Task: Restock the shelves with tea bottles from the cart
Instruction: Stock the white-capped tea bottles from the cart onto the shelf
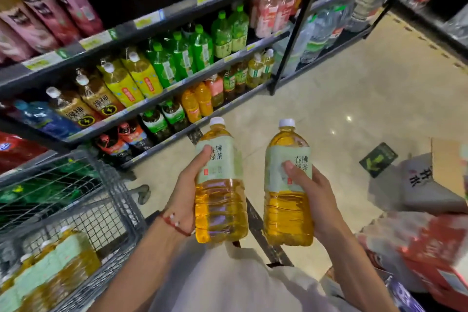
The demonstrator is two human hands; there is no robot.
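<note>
Two bottles up in front of the body, one per hand. The left hand (186, 200) is wrapped round the left tea bottle (220, 208) from its left side, thumb laid across the pale green label and fingers curled behind; a red bracelet (174, 223) sits on that wrist. The right hand (312, 192) mirrors it on the right tea bottle (287, 213), gripping from the right with its thumb pressed on the label. Both bottles are held over the floor (354, 83), side by side with a gap between them, not touching. Their long axes run parallel, bases close to the person's shirt and white caps pointing away, toward the bottom edge of the shelves (152, 20). Labels face the camera, amber tea showing below them. Off to the left stands the wire cart (111, 210), and in its near left corner lies a pack of tea bottles (50, 261) with the same pale green labels, blurred. The shelves are stocked with green, yellow and orange drinks. On the right edge of view, red and white cartons (430, 235).
</note>
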